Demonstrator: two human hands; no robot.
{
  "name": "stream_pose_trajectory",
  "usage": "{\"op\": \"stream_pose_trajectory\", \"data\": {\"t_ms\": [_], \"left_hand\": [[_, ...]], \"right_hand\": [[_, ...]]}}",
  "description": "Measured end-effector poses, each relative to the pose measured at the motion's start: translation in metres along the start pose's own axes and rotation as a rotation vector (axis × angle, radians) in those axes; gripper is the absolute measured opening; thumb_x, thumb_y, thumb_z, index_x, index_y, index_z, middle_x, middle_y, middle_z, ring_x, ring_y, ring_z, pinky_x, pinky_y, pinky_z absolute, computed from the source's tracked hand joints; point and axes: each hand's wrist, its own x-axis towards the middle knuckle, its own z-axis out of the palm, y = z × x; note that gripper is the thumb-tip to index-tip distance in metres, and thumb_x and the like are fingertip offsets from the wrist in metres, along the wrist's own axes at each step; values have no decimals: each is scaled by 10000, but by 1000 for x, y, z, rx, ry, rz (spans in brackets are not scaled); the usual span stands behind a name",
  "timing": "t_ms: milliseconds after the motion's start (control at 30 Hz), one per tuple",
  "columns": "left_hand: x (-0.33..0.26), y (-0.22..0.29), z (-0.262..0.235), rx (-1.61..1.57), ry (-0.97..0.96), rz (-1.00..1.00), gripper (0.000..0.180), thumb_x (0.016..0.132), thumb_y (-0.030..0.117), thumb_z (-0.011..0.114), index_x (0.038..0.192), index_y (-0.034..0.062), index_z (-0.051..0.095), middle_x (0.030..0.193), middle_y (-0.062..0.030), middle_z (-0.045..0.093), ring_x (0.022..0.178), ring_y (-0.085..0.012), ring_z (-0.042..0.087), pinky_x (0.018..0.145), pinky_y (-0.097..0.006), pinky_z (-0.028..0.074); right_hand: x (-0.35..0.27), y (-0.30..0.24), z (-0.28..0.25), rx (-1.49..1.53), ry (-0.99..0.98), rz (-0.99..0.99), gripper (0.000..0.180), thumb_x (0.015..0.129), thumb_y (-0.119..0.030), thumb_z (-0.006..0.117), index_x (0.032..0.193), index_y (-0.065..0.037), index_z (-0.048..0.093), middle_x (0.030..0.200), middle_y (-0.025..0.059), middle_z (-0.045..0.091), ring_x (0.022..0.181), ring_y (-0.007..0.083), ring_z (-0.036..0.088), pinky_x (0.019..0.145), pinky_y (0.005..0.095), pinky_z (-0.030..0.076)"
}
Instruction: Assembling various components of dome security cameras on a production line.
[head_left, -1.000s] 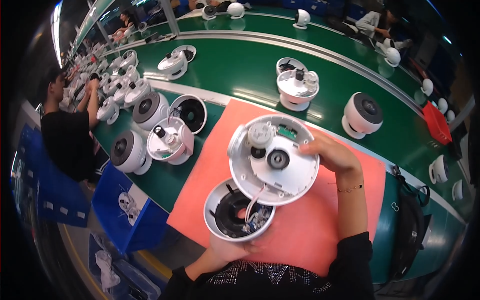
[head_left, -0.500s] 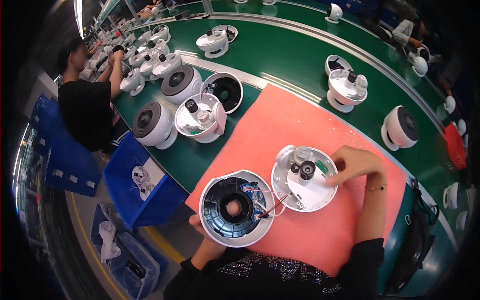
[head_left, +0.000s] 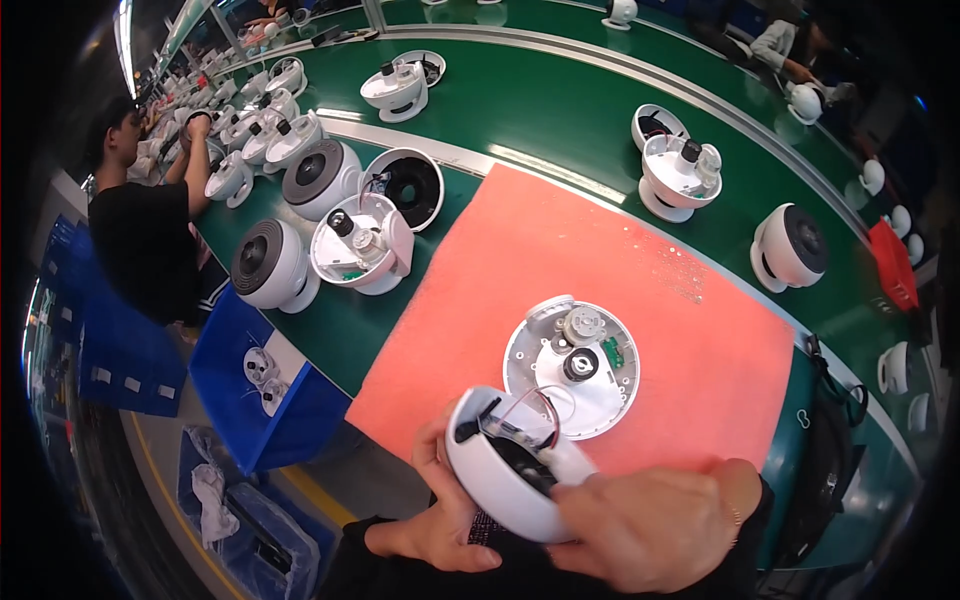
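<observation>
A white round fan housing (head_left: 505,490), black inside, is tilted up in both hands close to my body. My left hand (head_left: 445,510) grips its left side, fingers behind and thumb below. My right hand (head_left: 650,525), slightly blurred, is closed on its lower right rim. Thin wires (head_left: 548,405) lead from the housing toward the other white half-shell (head_left: 525,375), which lies on the pink mat just beyond. That half-shell carries a motor (head_left: 583,325), a black cylindrical part (head_left: 580,365) and a small green circuit board (head_left: 612,351). Much of the housing's inside is hidden.
The pink mat (head_left: 440,330) covers part of the green table. Opened fan units (head_left: 362,245) and whole fan heads (head_left: 272,262) stand at its left; more stand on the green belt (head_left: 540,120). Blue bins (head_left: 225,410) are lower left. A co-worker (head_left: 145,215) works at far left.
The housing has turned from facing up to tilted on edge and come nearer my body. My right hand has left the half-shell on the mat and taken hold of the housing.
</observation>
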Motion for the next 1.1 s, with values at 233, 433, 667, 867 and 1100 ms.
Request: {"op": "stream_pose_trajectory", "data": {"t_ms": [233, 433, 667, 867, 1100], "left_hand": [[41, 4, -20, 429, 79, -174, 535, 888, 294, 459, 1306, 6, 290, 1352, -160, 306, 1241, -259, 339, 967, -412, 341], [62, -31, -24, 68, -168, -350, 524, 861, 21, 470, 1349, 22, 278, 1354, -149, 326, 1286, -214, 295, 1038, -317, 274], [34, -4, -8, -95, 39, -578, 327, 845, -21, 489, 1166, 3, 429, 1370, -149, 304, 1203, -192, 381, 1009, -310, 317], [27, 18, -35, 283, -125, -477, 392, 801, 197, 624, 1098, -37, 520, 1233, -198, 495, 1042, -226, 559, 785, -303, 496], [48, 39, -28, 743, -294, -319, 617, 602, 291, 801, 1058, -51, 566, 1128, -274, 545, 977, -324, 603, 812, -336, 486]], "right_hand": [[-7, 72, -13, 552, 10, 362, 369, 695, -107, 713, 983, 8, 514, 838, 127, 609, 737, 215, 636, 684, 276, 506], [-4, 99, 3, 851, -118, 533, 323, 763, -95, 689, 1007, 2, 502, 821, 85, 623, 726, 81, 600, 636, 205, 493], [-14, 109, 11, 1164, -304, 650, 343, 788, -83, 675, 1066, 19, 502, 802, 29, 596, 644, 0, 464, 542, 139, 348], [-21, 88, 13, 1240, -277, 775, 347, 790, -51, 662, 1075, 17, 475, 889, 81, 625, 757, 49, 576, 636, 170, 452], [-24, 87, 14, 1230, -296, 716, 334, 776, -10, 662, 1038, 13, 454, 912, 100, 624, 810, 80, 607, 678, 186, 492]]}}
